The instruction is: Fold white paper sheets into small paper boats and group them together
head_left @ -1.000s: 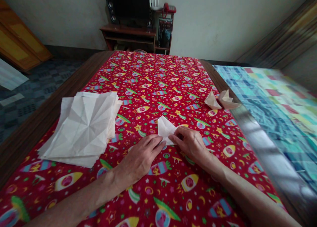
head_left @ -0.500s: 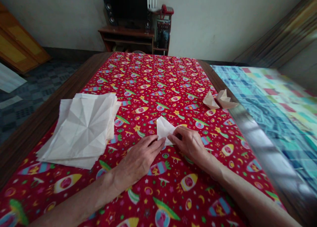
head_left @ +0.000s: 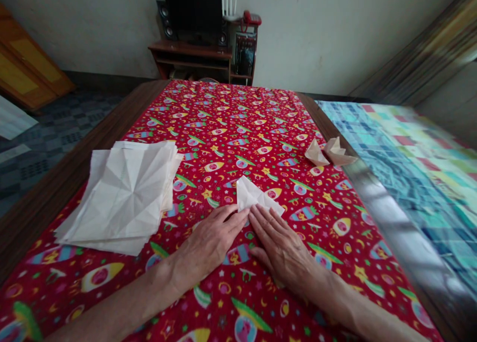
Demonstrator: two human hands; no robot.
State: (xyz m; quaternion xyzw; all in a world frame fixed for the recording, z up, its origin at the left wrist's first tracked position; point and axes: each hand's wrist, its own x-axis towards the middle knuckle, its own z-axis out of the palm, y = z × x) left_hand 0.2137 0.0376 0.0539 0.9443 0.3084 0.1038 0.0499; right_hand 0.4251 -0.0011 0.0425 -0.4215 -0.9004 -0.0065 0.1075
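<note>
On cloth [head_left: 223, 118], we note L hand [head_left: 214, 232] loosely extended, R hand [head_left: 281, 242] flat, both touching folded ppr [head_left: 253, 193]; ppr stack [head_left: 122, 198] marks illegible.

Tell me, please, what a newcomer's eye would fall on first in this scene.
Probably the brightly patterned red cloth, which runs down the middle of the table. Near its centre, the left hand and right hand touch a small folded white paper. A stack of creased sheets lies to the left, and two folded paper shapes sit by the cloth's right edge.
</note>
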